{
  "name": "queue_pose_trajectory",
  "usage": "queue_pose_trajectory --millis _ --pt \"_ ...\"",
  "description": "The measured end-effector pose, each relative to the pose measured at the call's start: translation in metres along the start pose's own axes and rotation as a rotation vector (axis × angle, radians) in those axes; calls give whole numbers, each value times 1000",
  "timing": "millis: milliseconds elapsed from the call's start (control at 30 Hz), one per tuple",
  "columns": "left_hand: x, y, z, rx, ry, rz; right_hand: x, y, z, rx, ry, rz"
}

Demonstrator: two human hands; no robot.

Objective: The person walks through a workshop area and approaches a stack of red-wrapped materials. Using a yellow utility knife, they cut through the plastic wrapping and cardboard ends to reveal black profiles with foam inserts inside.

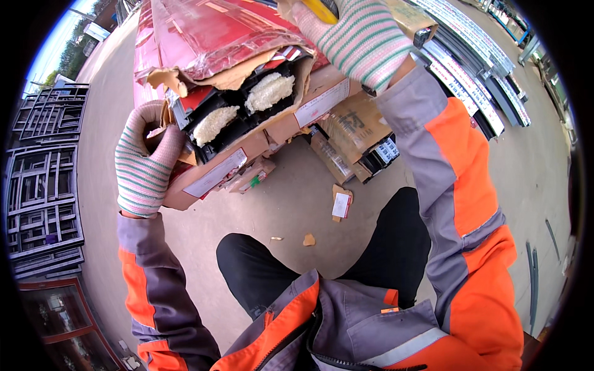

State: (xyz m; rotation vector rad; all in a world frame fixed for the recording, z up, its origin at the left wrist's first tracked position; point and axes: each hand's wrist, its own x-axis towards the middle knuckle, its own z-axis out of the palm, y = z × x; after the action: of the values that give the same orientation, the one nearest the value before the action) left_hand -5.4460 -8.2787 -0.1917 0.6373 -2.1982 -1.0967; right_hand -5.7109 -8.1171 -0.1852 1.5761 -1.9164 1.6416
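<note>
My left hand [145, 164], in a striped knit glove, sits at the left of the frame with its fingers [162, 148] curled around the torn end of a long bundle [229, 74], gripping the ragged cardboard at its lower left corner. My right hand [359, 37], gloved the same way, is up at the top centre, fingers closed on a yellow tool [322, 9] (only a sliver of it shows, so I cannot tell what kind) pressed against the upper side of the same bundle.

The bundle runs from the middle of the frame away to the upper left. Its wrap is glossy red film over brown cardboard, ripped open at the near end, where dark profiles [247, 117] show with two white foam pads [269, 93] wedged between them. White labels [213, 173] sit on the cardboard beneath.

Just right of it lie more wrapped bundles [359, 133], close against one another, and further grey lengths at the upper right. Below, the concrete floor [291, 198] lies open between my knees [247, 266], with scraps of cardboard [341, 203] scattered on it. Stacked metal frames [43, 185] line the left edge.
</note>
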Motion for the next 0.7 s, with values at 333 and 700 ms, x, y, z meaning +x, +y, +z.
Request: queue_pose_trajectory --millis 333,700 --pt "3 -7 -3 32 -7 41 -13 19 -27 128 -30 275" --pt "1 -8 -7 -30 1 25 -82 13 20 290 -49 364"
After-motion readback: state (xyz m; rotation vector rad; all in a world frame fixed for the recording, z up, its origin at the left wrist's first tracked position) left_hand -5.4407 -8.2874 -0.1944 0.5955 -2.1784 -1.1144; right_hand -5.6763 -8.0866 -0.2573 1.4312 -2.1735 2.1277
